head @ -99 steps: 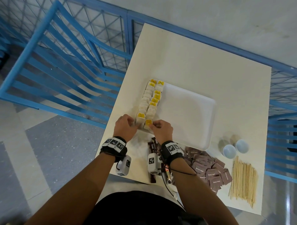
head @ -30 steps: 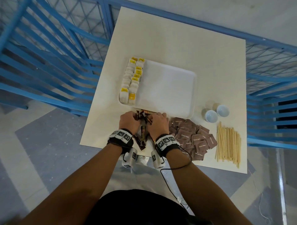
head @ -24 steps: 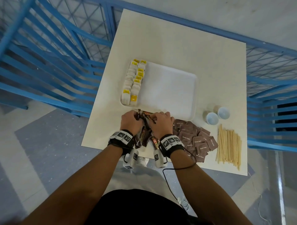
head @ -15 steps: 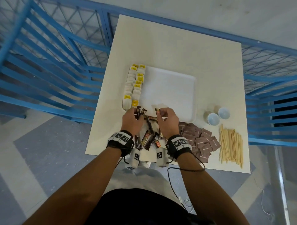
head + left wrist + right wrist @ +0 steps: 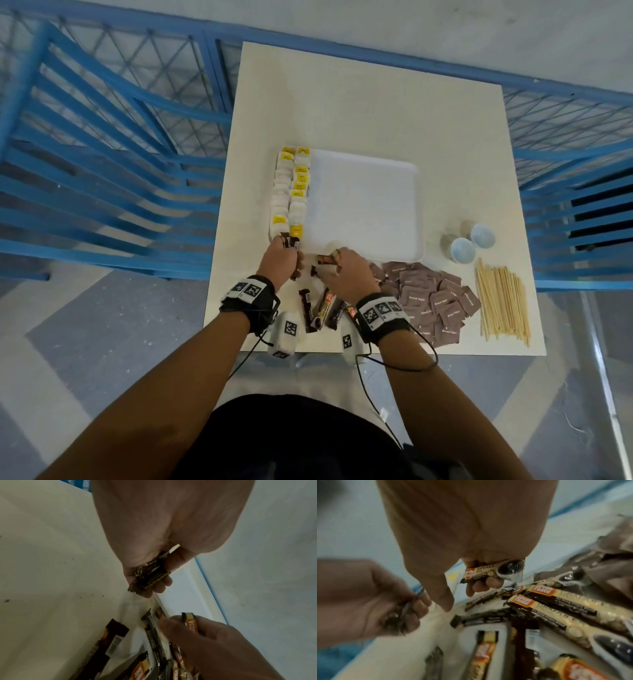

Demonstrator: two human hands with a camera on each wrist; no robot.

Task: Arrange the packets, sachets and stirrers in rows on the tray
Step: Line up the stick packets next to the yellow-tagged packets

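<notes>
A white tray (image 5: pixel 363 202) lies on the table with two rows of white and yellow packets (image 5: pixel 290 192) along its left side. My left hand (image 5: pixel 282 255) grips a bunch of dark coffee sachets (image 5: pixel 149 578) upright at the tray's near left corner. My right hand (image 5: pixel 346 270) holds one coffee sachet (image 5: pixel 494 570) just in front of the tray's near edge. More coffee sachets (image 5: pixel 320 308) lie loose on the table between my wrists. Brown sugar packets (image 5: pixel 431 301) are heaped to the right, with wooden stirrers (image 5: pixel 501 303) beyond them.
Two small white cups (image 5: pixel 471 243) stand right of the tray. The table's near edge (image 5: pixel 411 353) runs just behind my wrists. Blue metal railing (image 5: pixel 113 154) surrounds the table on the left and far sides.
Both hands left the packet rows, dropped to the coffee sachet pile and gathered some. They have since risen toward the tray's near edge, each holding sachets.
</notes>
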